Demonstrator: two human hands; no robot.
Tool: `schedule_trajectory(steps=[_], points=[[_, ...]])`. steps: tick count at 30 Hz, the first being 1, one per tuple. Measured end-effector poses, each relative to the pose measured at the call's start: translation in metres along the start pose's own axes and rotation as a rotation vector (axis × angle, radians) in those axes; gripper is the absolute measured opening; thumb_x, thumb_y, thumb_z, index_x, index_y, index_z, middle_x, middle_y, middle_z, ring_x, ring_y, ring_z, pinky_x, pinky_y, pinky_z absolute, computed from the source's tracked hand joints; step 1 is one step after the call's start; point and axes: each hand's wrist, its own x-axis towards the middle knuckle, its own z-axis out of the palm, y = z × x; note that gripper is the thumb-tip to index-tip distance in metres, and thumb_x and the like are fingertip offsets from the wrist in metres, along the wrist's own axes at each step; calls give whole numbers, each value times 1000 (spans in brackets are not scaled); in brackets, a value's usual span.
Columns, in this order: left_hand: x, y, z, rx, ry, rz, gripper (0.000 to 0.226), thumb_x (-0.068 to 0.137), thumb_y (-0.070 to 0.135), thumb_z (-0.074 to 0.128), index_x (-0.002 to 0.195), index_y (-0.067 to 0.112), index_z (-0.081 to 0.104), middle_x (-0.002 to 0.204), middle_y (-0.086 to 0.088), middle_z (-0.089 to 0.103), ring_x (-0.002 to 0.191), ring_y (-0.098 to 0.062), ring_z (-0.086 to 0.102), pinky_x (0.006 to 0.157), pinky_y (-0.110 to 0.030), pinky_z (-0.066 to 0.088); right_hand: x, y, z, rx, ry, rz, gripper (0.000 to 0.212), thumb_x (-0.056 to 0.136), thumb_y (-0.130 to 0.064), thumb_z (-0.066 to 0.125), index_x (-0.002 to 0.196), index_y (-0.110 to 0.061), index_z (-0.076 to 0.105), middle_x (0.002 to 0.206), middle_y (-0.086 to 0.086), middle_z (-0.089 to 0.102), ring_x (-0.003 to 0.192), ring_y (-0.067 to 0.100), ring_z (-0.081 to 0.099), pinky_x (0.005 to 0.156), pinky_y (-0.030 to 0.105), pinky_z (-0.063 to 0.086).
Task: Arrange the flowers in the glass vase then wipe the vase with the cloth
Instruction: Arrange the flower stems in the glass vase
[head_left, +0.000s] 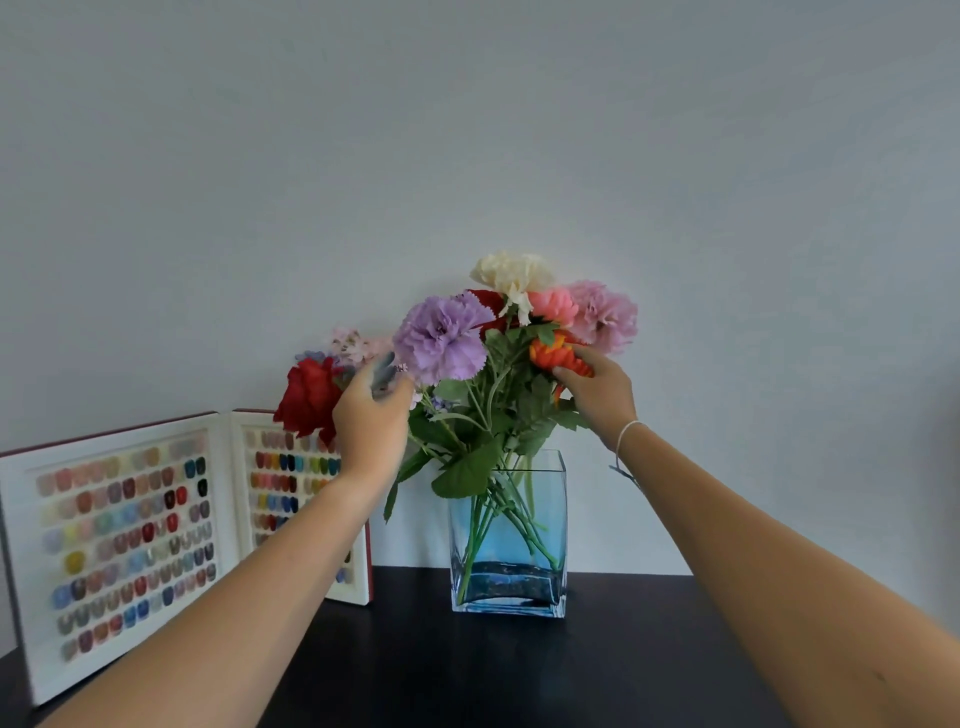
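Observation:
A square blue-tinted glass vase (508, 540) stands on the dark table (519, 675) against the wall, with green stems in it. Above it spread a lilac flower (440, 339), a cream flower (511, 273), a pink flower (553, 305), a pale mauve flower (602, 314) and an orange flower (558, 356). My left hand (371, 415) is raised at the bunch's left side, fingers curled around a stem by the red rose (310, 397). My right hand (597, 397) pinches the orange flower on the right side. No cloth is in view.
An open white display book of coloured nail samples (130, 545) stands propped at the left, close to my left forearm. A plain pale wall (467, 156) rises directly behind the vase.

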Motion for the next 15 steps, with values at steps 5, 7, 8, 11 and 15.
schedule_trajectory(steps=[5,7,8,11,15], points=[[-5,2,-2,89,-35,48,45,86,31,58,128,19,49,120,6,58,88,5,52,68,-3,35,-1,11,-16,-91,90,-19,21,83,-11,56,103,-11,64,94,10,62,84,29,59,76,29,54],[-8,3,0,101,-53,78,41,85,29,59,125,20,52,110,12,56,84,14,47,63,1,37,0,18,-28,-72,145,12,15,82,-7,54,89,-13,66,84,9,63,73,28,60,77,44,55],[-9,5,2,119,-62,95,38,85,27,59,122,19,54,106,13,55,84,13,48,62,2,37,0,21,-35,-66,167,22,16,81,-5,53,84,-15,65,81,10,63,70,26,59,77,45,55],[-10,6,9,177,-121,117,32,85,29,59,115,17,58,102,9,58,92,-9,58,69,-12,39,4,24,-51,-27,221,52,22,81,-4,50,79,-19,65,83,16,65,71,27,59,76,48,55],[-12,9,16,147,-221,43,31,83,29,60,114,25,56,97,14,57,94,-15,60,84,-35,50,3,31,-59,-7,170,72,18,83,-3,51,85,-13,66,89,20,64,74,29,60,79,47,55]])
